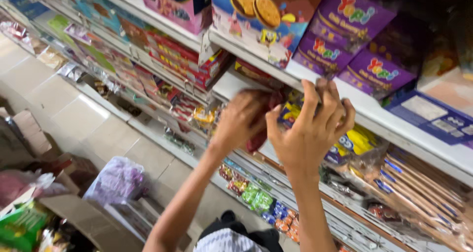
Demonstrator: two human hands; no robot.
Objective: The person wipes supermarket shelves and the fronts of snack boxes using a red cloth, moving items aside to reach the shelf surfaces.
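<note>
Hands (276, 126) grip dark red packet (263, 119) at shelf (374, 114).

Two slender bare forearms, without sleeves, watch or bracelet, ending in the left hand (240, 119) and the right hand (310, 129), both ringless with short nails. Low in frame, a dark garment and a pale, finely striped fabric edge; their exact form is unclear.

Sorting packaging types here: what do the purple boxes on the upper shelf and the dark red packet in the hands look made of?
Purple boxes: likely printed cardboard, flat faces, crisp edges. Dark red packet, in the left hand beside the right hand: probably soft plastic film; blurred.
</note>
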